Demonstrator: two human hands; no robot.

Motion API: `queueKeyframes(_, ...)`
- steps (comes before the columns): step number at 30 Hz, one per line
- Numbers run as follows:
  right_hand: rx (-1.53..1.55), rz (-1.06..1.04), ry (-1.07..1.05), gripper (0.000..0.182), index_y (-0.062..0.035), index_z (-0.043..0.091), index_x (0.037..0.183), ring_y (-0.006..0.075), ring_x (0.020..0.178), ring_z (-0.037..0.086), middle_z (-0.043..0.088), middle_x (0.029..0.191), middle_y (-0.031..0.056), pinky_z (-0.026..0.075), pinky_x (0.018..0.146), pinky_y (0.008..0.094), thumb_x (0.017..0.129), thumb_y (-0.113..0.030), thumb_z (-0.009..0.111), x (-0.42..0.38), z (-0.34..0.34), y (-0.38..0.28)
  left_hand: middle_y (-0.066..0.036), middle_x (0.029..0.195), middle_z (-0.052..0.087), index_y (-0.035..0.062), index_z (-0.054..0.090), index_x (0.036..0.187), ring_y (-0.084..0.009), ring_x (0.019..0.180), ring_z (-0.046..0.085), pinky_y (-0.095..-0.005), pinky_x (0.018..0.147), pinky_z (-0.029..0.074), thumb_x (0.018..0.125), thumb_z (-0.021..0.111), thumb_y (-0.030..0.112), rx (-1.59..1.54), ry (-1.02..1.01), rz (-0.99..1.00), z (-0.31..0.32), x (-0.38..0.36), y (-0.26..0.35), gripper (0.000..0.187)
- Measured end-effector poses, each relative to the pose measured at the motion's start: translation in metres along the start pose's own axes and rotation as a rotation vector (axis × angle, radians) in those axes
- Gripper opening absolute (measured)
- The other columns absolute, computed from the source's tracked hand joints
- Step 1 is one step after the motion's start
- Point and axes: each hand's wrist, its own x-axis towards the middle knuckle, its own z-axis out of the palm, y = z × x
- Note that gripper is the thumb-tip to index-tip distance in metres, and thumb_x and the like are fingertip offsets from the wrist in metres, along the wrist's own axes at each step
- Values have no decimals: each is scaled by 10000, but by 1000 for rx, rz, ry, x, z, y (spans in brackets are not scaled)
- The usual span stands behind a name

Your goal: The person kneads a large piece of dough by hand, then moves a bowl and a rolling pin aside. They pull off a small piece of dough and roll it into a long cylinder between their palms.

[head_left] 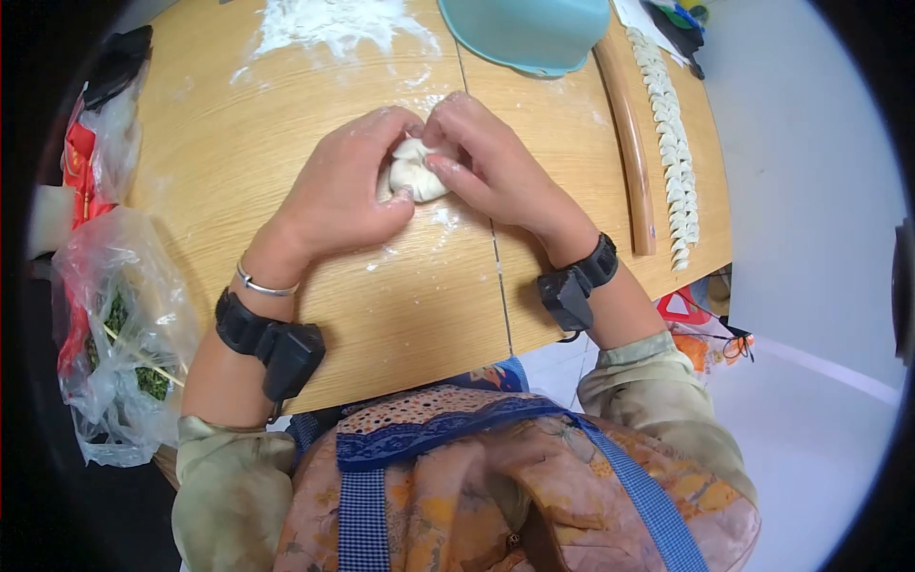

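Observation:
A lump of white dough [416, 175] with folds on top rests between my two hands, over the wooden table. My left hand [353, 176] curves around its left side, thumb against the near edge. From the right, my right hand [484, 157] presses the dough with its thumb, the other fingers bent at the far side. Both hands are closed on the lump, and flour dusts the fingers. The fingertips behind the dough are partly hidden.
Loose flour [334, 24] covers the far left of the wooden table [400, 324]. A turquoise basin [529, 33] sits at the far edge. On the right lie a long rolling pin [626, 148] and rows of small dough pieces [675, 157]. Plastic bags [124, 334] with greens stand left.

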Motion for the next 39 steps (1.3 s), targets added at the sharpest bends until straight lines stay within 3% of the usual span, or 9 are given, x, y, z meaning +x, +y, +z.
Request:
queueKeyframes(2,-69,15,44,158,-46,524,964,301,794,503,488,885,131,439,696,377,849,-86,624,2,4,2,-163,870,579,4,558,1024,-308,708,554,-384,675,464,692,710,174,-19,56,29,3,0,0,403)
queueKeyframes(5,-161,-3,163,145,-29,542,952,205,758,480,456,834,68,415,676,330,858,-75,643,-1,7,5,-145,907,587,7,566,1089,-260,713,553,-360,684,466,727,688,129,-43,44,-104,4,0,2,401)
queueKeyframes(10,383,169,81,119,-26,585,961,189,765,522,534,830,76,439,699,304,882,-106,623,-7,-3,14,-68,908,523,36,591,1071,-155,737,492,-287,662,430,781,613,10,-228,27,-82,0,-2,-3,293)
queueKeyframes(18,180,241,-50,287,-27,564,1059,184,770,547,553,906,84,470,699,300,830,-133,701,-8,-7,-4,-56,928,506,38,586,988,-156,767,490,-282,673,418,782,589,-3,-283,-25,-45,-1,-2,-4,210)
queueKeyframes(20,90,121,-12,308,-46,555,1084,115,780,520,509,933,35,450,670,263,826,-117,708,-10,-3,-1,-58,917,507,36,583,971,-157,767,492,-283,671,417,788,585,4,-340,0,-50,1,-2,-2,185)
queueKeyframes(23,-59,66,-39,303,-35,546,1060,141,773,521,499,926,51,452,670,285,811,-102,705,-9,-5,-11,-73,890,523,29,584,971,-159,763,505,-288,673,426,807,618,47,-390,87,-132,0,-3,-3,169)
queueKeyframes(27,-115,-30,19,300,-31,538,1038,146,761,513,488,919,56,449,651,284,799,-100,705,-10,1,-4,-98,868,537,16,582,990,-181,751,522,-302,677,439,830,650,97,-150,-102,-153,-9,-1,-3,192)
queueKeyframes(35,159,255,-60,267,-28,575,1017,75,699,488,489,792,6,422,598,236,794,-117,690,-11,-10,-10,-113,898,548,11,567,1013,-233,775,551,-329,695,452,807,636,65,-110,-57,-8,-6,1,-3,224)
queueKeyframes(39,126,212,1,244,-11,586,962,186,649,559,545,837,97,483,606,316,762,-92,699,-11,-5,-12,-109,920,557,17,569,1045,-211,803,548,-315,710,456,785,648,66,-196,-46,-67,-4,-1,-7,276)
